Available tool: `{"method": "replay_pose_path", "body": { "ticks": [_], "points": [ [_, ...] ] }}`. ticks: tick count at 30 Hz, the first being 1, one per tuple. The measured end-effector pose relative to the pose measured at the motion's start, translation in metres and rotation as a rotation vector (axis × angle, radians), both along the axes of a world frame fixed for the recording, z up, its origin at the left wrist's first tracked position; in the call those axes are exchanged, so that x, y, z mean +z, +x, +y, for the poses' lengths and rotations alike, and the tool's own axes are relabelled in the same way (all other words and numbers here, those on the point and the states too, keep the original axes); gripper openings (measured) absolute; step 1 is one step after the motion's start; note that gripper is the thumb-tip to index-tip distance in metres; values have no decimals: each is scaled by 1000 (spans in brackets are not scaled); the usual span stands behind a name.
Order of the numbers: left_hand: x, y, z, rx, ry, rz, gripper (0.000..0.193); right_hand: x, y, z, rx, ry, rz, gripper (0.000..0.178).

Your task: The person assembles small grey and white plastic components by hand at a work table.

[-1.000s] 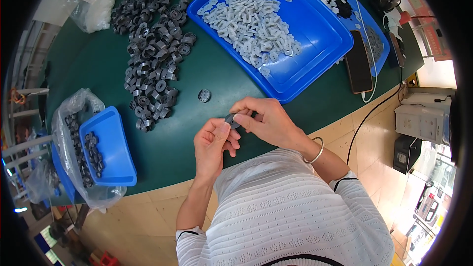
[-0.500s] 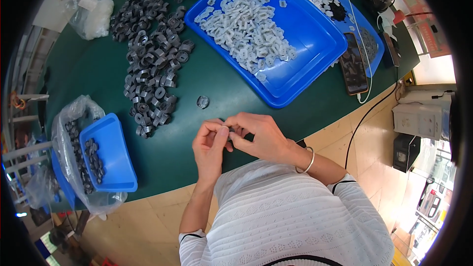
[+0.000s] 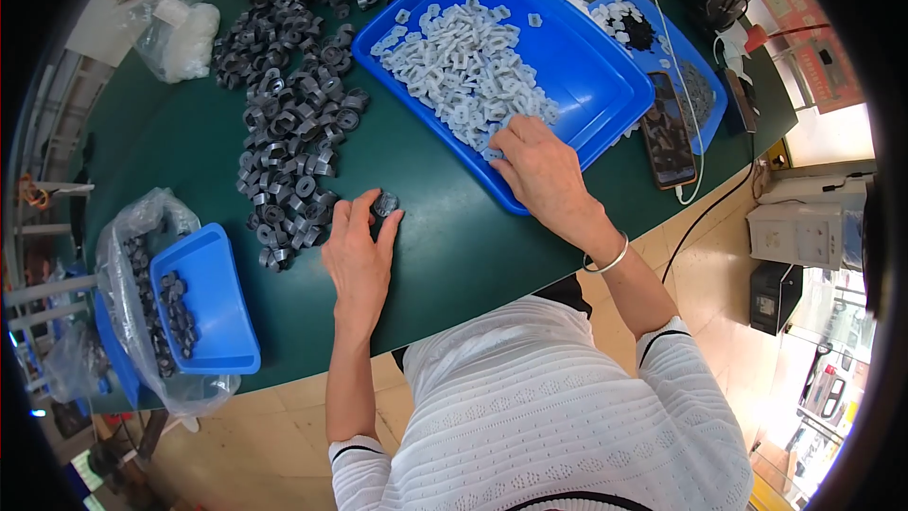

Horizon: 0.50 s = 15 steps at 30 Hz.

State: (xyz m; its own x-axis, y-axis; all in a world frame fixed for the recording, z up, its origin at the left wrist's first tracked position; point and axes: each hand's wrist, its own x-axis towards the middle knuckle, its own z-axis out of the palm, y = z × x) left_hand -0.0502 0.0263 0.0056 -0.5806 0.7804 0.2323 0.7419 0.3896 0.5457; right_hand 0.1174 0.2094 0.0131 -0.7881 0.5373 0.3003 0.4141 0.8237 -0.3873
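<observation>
While the left hand (image 3: 357,260) rests flat on the green table (image 3: 180,151), its fingertips (image 3: 386,220) pinch a small dark grey ring part (image 3: 384,203) at their far end, just right of the loose heap of grey ring parts (image 3: 288,123). To do this well, keep that pinch light and the ring's open face up, so the mating piece seats square. Further right, the right hand (image 3: 544,175) reaches over the near rim of the big blue tray (image 3: 605,85), fingers curled down into the pale grey plastic pieces (image 3: 463,66); whether it has closed on one yet I cannot tell, since the fingertips are buried. Picking a single piece off the pile's near edge would probably save fumbling.
</observation>
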Motion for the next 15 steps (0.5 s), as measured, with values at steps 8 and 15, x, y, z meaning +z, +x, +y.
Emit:
{"method": "replay_pose_path", "body": {
  "ticks": [8, 15],
  "points": [
    [2, 18, -4, -1, 161, -546, 33, 20, 3, -27, 74, -587, 308, 11],
    [2, 41, 1, 29, 260, -944, 35, 10, -13, -56, 121, -896, 343, 9]
  ]
}}
